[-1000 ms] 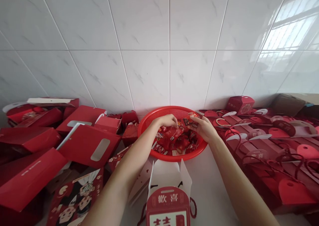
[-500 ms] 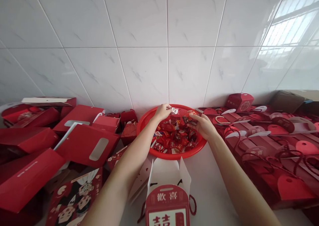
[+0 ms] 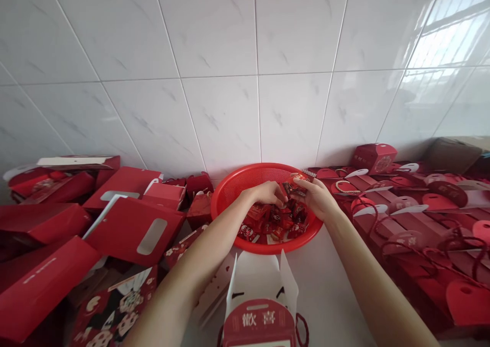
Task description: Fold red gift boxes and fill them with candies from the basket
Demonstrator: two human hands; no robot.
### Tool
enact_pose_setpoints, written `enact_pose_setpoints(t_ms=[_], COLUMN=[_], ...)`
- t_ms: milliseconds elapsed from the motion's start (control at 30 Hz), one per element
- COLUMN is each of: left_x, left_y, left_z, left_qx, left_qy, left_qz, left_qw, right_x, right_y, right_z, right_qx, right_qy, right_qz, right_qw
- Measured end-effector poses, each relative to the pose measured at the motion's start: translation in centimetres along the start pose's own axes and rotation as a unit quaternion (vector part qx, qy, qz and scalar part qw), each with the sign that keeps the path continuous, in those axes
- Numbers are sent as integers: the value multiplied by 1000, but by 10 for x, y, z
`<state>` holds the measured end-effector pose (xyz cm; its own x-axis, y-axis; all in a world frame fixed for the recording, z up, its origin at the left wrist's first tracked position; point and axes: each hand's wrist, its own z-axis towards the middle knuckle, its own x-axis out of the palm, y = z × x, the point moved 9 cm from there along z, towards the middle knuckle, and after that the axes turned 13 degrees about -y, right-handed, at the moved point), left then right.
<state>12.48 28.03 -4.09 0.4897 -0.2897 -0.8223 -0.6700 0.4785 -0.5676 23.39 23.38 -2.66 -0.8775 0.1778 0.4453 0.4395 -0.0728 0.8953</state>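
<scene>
A red plastic basket (image 3: pixel 264 248) with wrapped candies (image 3: pixel 276 222) in it stands against the wall. My left hand (image 3: pixel 271 194) reaches down into the candies, fingers closed together; what they hold, if anything, is hidden. Over the basket's right side, my right hand (image 3: pixel 316 196) is closed on red candy packets (image 3: pixel 300 182) between thumb and fingers. In front of the basket, an open gift box (image 3: pixel 254 319) with white inner flaps and a red front panel stands nearest to me.
Red boxes (image 3: pixel 138 229) lie piled on the left. Rows of red boxes with cord handles (image 3: pixel 406 234) fill the right side. A brown carton (image 3: pixel 451 155) stands at the far right, by the tiled wall (image 3: pixel 218 117).
My left hand has moved right and down from the basket's back rim into the candies, and the white packet it held is no longer visible. The view has shifted slightly.
</scene>
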Motion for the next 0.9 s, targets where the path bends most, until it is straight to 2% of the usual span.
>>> enact_pose_setpoints(t_ms=[233, 467, 700, 900], left_x=[19, 27, 19, -4], left_y=[3, -2, 11, 13], left_z=[2, 1, 2, 7], left_qx=[10, 24, 1, -10], left_qy=[23, 17, -16, -71], left_qz=[90, 101, 82, -5], left_qw=[996, 994, 996, 997], right_x=[0, 3, 2, 0], right_y=[0, 0, -3, -6], right_z=[-2, -4, -4, 0], right_qx=[10, 6, 11, 3], right_qy=[-8, 3, -5, -4], right_qz=[9, 8, 13, 6], right_qw=[1000, 1000, 1000, 1000])
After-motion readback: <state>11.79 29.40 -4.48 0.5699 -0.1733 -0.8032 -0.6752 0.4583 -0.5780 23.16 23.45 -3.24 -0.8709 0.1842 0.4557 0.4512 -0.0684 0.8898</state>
